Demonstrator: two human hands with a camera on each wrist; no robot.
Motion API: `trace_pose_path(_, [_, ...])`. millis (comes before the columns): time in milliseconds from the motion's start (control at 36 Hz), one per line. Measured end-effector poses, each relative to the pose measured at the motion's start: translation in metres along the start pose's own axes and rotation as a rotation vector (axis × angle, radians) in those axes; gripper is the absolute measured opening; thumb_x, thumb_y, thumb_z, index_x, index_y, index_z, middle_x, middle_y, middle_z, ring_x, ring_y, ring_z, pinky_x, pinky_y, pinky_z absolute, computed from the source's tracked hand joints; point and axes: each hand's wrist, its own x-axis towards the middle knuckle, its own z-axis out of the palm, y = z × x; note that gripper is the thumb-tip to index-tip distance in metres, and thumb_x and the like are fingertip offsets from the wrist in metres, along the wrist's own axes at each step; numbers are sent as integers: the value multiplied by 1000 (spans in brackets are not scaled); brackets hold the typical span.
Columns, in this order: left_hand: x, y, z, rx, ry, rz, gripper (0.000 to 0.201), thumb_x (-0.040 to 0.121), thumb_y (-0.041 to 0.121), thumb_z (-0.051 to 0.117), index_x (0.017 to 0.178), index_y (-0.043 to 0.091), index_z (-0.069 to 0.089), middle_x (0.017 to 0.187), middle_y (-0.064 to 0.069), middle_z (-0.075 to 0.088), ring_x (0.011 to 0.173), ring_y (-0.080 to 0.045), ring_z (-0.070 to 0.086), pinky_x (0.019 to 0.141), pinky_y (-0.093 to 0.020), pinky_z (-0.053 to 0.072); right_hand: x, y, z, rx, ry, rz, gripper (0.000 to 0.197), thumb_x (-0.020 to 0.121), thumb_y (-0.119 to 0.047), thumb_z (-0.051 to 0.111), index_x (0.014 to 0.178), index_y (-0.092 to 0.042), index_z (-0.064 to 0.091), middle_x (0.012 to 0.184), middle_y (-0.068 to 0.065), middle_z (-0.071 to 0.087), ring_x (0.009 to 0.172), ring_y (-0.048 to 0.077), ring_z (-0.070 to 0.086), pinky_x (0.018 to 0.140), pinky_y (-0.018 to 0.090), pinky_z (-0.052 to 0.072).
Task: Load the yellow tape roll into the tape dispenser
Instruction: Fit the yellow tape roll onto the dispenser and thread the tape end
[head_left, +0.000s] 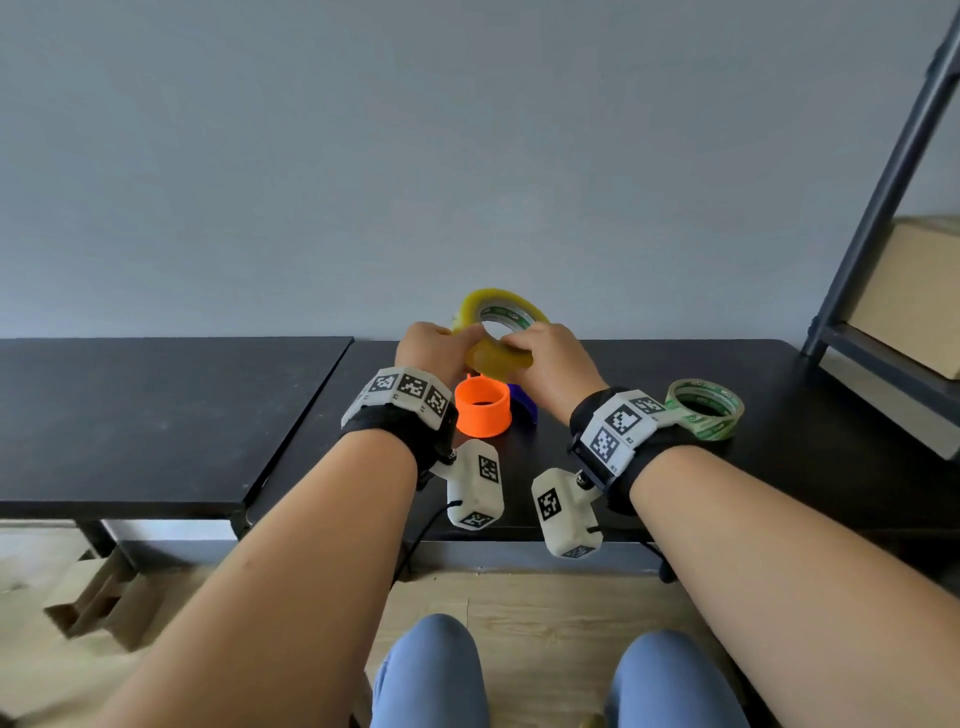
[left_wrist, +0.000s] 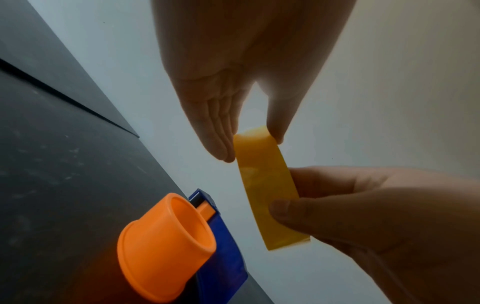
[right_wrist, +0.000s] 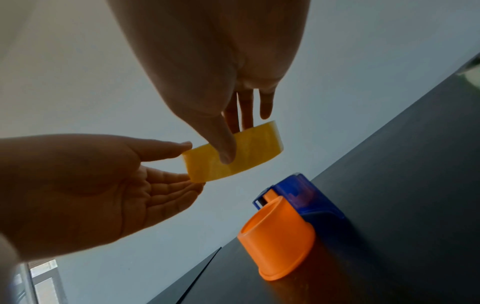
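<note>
I hold the yellow tape roll (head_left: 491, 361) in the air with both hands, its hole facing up toward me. My left hand (head_left: 457, 338) pinches its left edge between thumb and straight fingers (left_wrist: 221, 144). On the right side my right hand (head_left: 511, 345) grips it, thumb (right_wrist: 224, 152) on the outer face and fingers reaching through the hole. Directly below, the tape dispenser lies on the black table (head_left: 779, 467). Its orange hub (head_left: 482, 408) points upward and is bare, and its blue body (head_left: 522, 402) is partly hidden behind my right wrist.
A clear tape roll with green print (head_left: 705, 408) lies on the table right of my right wrist. A dark metal shelf (head_left: 883, 208) holding a cardboard box (head_left: 914, 296) stands at the far right. A second black table (head_left: 156, 415) adjoins on the left.
</note>
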Motion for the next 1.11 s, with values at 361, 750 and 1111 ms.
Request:
trace_pose_path(361, [-1,-5,-26,-59,92,14,53,81,50,66,81,-3,73,77,-19,75,79,-35,74,83,-47,60,-1,-34,3,128,-84,40,22,91,-20,60,103,-9,74,101,15,69,95,29,63,83,38,51])
trace_pose_path(750, [23,-15,-33,126,24,5,57,91,11,61,145,10,41,137,-10,56,118,-29,59,91,-36,49,16,-35,-3,535,-172,330,20,93,-11,54,95,3,68,107,28,68,94,33,62,84,42,48])
trace_pose_path(1111, [29,-20,-22,342,54,68,15,97,27,52,94,13,55,89,-7,58,81,-27,55,71,-32,42,24,-23,3,808,-61,515,28,99,-27,44,81,-10,58,72,7,54,78,25,52,75,36,41])
